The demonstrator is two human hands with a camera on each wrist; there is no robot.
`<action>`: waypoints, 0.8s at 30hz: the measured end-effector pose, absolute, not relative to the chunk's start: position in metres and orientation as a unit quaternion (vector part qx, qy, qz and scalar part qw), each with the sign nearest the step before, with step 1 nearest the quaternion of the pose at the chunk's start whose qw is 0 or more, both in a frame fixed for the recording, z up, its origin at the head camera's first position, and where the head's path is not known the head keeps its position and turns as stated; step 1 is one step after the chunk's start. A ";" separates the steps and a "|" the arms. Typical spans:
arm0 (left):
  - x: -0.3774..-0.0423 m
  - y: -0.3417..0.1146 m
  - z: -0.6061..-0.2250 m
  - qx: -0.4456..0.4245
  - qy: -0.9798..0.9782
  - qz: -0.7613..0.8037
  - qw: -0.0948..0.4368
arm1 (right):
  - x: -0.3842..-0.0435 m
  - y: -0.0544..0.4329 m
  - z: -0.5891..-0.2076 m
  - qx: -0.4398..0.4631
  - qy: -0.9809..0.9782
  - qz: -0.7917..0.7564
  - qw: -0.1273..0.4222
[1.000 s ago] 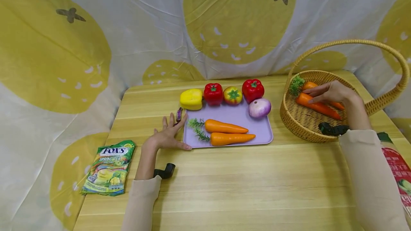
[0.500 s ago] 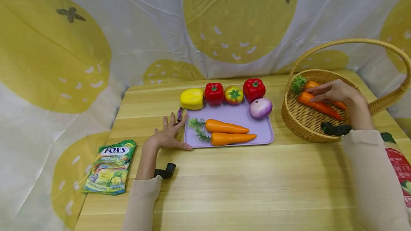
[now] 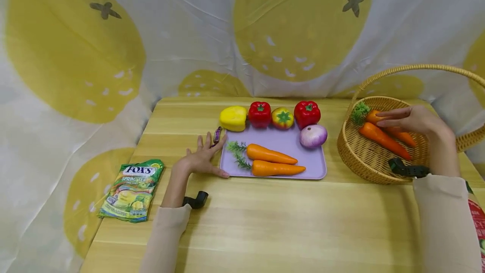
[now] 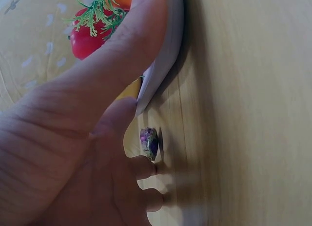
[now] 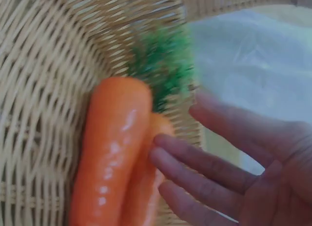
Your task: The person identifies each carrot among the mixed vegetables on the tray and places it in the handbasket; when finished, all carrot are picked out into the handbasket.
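Wooden table [image 3: 288,222]: right hand [image 3: 420,120] now off nearer carrot [image 3: 385,141] in basket [image 3: 353,160].

Behind the far edge of the wooden table [image 3: 288,222] hangs a creased, grey-white cloth [image 3: 189,33] — printed with large yellow fruit shapes [image 3: 75,49] — that also comes round the left side. The tabletop is pale, its yellowish grain running left to right, with a soft sheen across the near middle
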State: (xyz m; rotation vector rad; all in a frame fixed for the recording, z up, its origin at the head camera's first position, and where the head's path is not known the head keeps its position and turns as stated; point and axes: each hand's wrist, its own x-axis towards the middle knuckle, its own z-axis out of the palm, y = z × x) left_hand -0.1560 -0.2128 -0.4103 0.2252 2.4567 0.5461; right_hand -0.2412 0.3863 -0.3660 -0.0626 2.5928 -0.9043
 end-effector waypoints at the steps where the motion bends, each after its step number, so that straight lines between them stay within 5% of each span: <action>1: -0.155 -0.213 -0.410 0.083 0.927 0.207 0.303 | -0.239 0.384 -0.363 -0.018 0.919 -0.338 0.200; 12: -0.146 -0.215 -0.410 0.081 0.926 0.216 0.298 | -0.197 0.331 -0.337 -0.154 0.880 -0.429 0.135; 24: -0.147 -0.215 -0.414 0.089 0.929 0.221 0.282 | -0.196 0.231 -0.359 -0.282 0.791 -0.493 0.226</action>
